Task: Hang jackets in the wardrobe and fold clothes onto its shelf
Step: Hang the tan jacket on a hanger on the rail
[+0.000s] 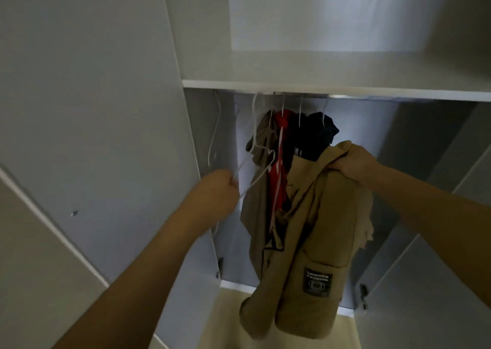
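1. The left hand grips a white hanger below the rail.
2. The right hand holds the tan jacket, bunched, before the wardrobe.
3. The hanger might snag the hung clothes, or the jacket could slip down.

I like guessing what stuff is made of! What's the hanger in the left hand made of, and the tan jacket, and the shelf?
The hanger looks like thin wire with a smooth white coat: it is slim and bent into shape. The tan jacket seems to be matte woven cloth, perhaps cotton: it droops in soft folds. The shelf looks like smooth white laminated board, with a flat face and a sharp edge.
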Motion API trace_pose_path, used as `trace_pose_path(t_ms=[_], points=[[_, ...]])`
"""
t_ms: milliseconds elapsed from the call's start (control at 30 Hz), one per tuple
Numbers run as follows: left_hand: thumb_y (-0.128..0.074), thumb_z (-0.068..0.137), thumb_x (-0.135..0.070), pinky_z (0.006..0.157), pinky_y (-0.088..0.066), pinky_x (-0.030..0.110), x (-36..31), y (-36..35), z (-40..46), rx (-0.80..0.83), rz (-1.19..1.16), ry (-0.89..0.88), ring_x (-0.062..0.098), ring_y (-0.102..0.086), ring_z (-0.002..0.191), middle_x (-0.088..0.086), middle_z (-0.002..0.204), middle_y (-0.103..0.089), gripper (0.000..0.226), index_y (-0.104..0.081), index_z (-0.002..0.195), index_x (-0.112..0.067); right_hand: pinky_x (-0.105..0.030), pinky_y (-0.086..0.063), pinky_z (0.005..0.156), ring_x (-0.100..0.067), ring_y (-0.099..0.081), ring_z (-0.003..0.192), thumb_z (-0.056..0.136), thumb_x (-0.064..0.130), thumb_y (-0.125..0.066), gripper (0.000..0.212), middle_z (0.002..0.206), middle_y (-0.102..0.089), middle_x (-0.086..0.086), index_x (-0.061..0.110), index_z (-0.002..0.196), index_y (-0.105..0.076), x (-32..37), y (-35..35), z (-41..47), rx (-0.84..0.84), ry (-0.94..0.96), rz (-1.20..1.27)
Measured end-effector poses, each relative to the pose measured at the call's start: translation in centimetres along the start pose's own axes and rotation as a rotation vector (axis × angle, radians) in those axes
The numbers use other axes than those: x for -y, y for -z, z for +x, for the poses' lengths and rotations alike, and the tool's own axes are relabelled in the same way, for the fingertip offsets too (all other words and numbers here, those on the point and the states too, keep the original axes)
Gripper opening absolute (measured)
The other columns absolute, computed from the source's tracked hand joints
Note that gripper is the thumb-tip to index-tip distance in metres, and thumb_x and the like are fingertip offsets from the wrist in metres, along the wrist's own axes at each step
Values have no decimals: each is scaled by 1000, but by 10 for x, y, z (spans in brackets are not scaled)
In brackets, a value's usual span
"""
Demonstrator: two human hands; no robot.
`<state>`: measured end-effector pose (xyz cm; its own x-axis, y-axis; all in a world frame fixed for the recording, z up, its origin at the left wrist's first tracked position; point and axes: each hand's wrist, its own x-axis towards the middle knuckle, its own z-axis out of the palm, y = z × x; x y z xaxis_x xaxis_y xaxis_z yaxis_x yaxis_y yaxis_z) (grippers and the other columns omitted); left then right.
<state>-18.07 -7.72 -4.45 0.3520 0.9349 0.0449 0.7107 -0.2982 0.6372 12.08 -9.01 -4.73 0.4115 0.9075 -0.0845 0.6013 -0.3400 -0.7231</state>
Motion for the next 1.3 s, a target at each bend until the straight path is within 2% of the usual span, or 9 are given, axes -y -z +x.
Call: trace_pose_path(t_ms=[233,433,567,633,733,900,1033,1167,1300], points=[[-46,98,-15,39,-31,15,-47,40,-92,97,-173,-99,2,-41,35,-7,41,-47,30,-59,71,-16,-26,-37,88,-30,-55,111,97,30,-54,33,119,-60,-18,1,112,-61,-28,5,-18,-187,78,-181],[-45,99,-18,48,-33,22,-60,45,-123,196,-171,-141,3,-40,40,-7,44,-46,32,-59,70,-22,-29,-39,79,-31,-58,101,95,36,-53,20,106,-62,-13,17,92,-53,-31,32,-23,-223,124,-245],[-44,99,-16,49,-34,27,-71,47,-122,262,-201,-188,6,-39,42,-5,45,-47,31,-60,72,-18,-40,-48,85,-26,-58,90,92,30,-60,25,94,-62,-11,5,92,-62,-33,60,-29,-188,144,-185],[-45,99,-15,46,-36,22,-82,40,-115,264,-203,-210,4,-40,42,-7,44,-47,31,-59,71,-16,-36,-50,82,-25,-59,85,92,16,-62,21,85,-64,-15,-1,81,-67,-32,72,-36,-102,197,-92],[-46,98,-15,43,-34,14,-101,19,-107,278,-174,-216,1,-40,38,-11,42,-46,31,-58,69,-15,-23,-50,69,-18,-59,73,92,4,-57,31,72,-64,-7,13,63,-65,-30,86,-53,-74,288,-68],[-44,100,-20,57,-37,18,-113,-22,-94,251,-13,-221,3,-41,58,-7,68,-46,25,-52,76,-17,-32,-46,81,-18,-58,86,93,14,-55,12,89,-62,-1,12,85,-64,-32,97,-68,-174,366,-163],[-43,99,-2,43,-33,10,-107,-15,-102,316,-275,-206,1,-43,39,-10,45,-45,24,-57,80,2,-36,-48,80,-23,-58,89,97,21,-50,15,99,-62,-6,10,105,-58,-34,116,-74,-343,361,-411],[-44,99,-9,44,-34,14,-91,16,-115,279,-241,-273,2,-39,40,-8,42,-44,35,-55,66,-15,-40,-50,83,-32,-60,97,98,24,-47,21,109,-61,-14,11,113,-53,-35,130,-76,-444,219,-630],[-43,99,-20,47,-36,16,-93,17,-132,197,-49,-318,4,-43,47,-7,51,-49,31,-52,69,-20,-39,-49,81,-33,-60,96,99,28,-46,24,109,-62,-15,11,115,-53,-30,125,-80,-405,191,-584]])
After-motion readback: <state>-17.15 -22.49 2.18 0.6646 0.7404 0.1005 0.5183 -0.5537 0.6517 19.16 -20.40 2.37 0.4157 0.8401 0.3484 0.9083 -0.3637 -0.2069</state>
